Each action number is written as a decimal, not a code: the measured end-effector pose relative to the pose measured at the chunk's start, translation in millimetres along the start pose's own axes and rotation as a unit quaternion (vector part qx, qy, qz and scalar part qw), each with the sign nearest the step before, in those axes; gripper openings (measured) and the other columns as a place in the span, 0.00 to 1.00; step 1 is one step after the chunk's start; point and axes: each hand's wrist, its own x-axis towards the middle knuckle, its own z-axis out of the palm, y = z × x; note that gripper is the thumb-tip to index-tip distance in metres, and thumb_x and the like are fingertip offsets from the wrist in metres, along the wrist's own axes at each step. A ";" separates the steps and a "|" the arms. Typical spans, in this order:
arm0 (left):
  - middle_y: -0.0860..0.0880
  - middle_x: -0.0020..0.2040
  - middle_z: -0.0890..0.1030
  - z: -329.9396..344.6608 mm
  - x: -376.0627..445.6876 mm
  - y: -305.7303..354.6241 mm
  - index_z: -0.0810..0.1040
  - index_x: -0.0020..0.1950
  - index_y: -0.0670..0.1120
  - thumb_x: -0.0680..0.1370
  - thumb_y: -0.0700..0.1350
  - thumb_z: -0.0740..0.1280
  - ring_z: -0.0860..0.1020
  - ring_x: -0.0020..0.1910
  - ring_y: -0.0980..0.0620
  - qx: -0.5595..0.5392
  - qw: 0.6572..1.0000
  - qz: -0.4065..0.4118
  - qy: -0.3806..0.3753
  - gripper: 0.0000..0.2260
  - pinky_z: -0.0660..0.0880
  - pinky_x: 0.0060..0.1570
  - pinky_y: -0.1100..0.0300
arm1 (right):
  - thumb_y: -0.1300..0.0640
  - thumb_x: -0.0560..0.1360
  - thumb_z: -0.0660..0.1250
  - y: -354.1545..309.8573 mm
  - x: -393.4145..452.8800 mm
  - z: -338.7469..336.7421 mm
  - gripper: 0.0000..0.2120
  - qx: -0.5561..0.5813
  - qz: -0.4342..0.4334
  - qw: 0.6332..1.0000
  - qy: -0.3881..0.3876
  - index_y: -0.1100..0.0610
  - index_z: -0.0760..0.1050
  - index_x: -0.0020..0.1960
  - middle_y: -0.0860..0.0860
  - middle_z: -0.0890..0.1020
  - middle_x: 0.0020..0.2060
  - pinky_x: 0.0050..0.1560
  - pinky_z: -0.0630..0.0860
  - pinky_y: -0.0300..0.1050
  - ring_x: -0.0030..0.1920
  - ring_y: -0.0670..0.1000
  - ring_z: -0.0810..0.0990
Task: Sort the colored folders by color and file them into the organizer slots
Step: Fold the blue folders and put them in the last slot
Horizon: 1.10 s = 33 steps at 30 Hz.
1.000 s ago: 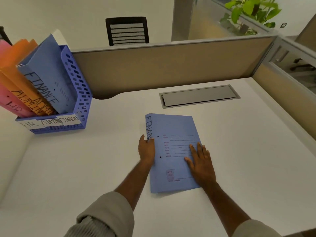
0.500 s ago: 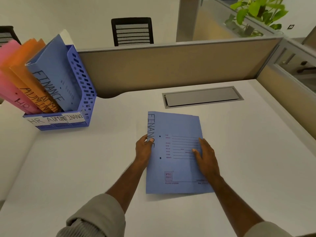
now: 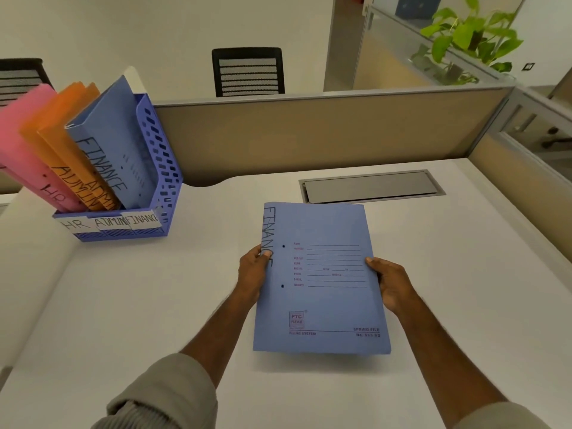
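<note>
The fingers (image 3: 373, 262) of the right hand (image 3: 390, 284) curl round the right edge of the blue FINANCE folder (image 3: 322, 277), and the left hand (image 3: 252, 274) pinches its spine, thumb on the lettering. Both forearms reach forward, holding the folder just over the worktop (image 3: 464, 289). This looks like the last filing step. Next, the folder must be tipped upright and carried left to the organizer (image 3: 159, 168), into the FINANCE slot beside its blue twin (image 3: 120, 150).

Soft even indoor light, faint shadows, slight motion blur, wide-angle bending at edges
</note>
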 end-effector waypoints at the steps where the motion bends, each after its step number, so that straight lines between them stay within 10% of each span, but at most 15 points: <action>1: 0.48 0.52 0.85 -1.0 0.9 0.7 0.80 0.62 0.44 0.83 0.44 0.62 0.84 0.46 0.49 0.016 1.000 0.008 0.005 0.11 0.80 0.39 0.65 | 0.58 0.74 0.72 -0.4 1.9 1.2 0.11 -0.007 -0.003 1.000 0.004 0.64 0.83 0.53 0.62 0.85 0.51 0.45 0.84 0.55 0.46 0.61 0.86; 6: 0.54 0.51 0.84 -9.4 2.5 8.7 0.81 0.57 0.49 0.82 0.47 0.65 0.83 0.42 0.61 0.076 0.997 0.019 -0.013 0.08 0.76 0.36 0.73 | 0.55 0.71 0.76 -3.8 4.1 13.4 0.14 -0.035 -0.016 0.999 0.033 0.63 0.82 0.51 0.60 0.86 0.50 0.45 0.84 0.56 0.47 0.61 0.84; 21: 0.49 0.56 0.85 -27.4 -3.1 31.1 0.78 0.64 0.47 0.79 0.47 0.69 0.85 0.52 0.44 -0.008 0.990 -0.009 -0.138 0.14 0.82 0.41 0.54 | 0.54 0.69 0.76 -0.2 0.7 35.2 0.21 -0.040 -0.029 0.999 0.021 0.59 0.78 0.60 0.56 0.85 0.53 0.35 0.82 0.48 0.48 0.57 0.84; 29: 0.50 0.57 0.84 -32.8 -19.7 45.7 0.77 0.65 0.47 0.77 0.46 0.71 0.85 0.52 0.44 -0.005 0.991 0.036 -0.128 0.16 0.83 0.42 0.53 | 0.59 0.77 0.71 -48.7 8.4 56.7 0.24 -0.082 -0.159 0.983 0.026 0.52 0.70 0.70 0.58 0.80 0.63 0.58 0.77 0.53 0.62 0.58 0.79; 33: 0.50 0.58 0.84 -44.3 -30.9 46.4 0.76 0.67 0.44 0.77 0.47 0.71 0.85 0.52 0.43 -0.012 0.992 0.035 -0.118 0.20 0.83 0.42 0.53 | 0.58 0.76 0.73 -107.4 7.1 76.4 0.22 -0.275 -0.293 0.916 0.009 0.52 0.73 0.68 0.52 0.78 0.63 0.63 0.74 0.51 0.61 0.52 0.78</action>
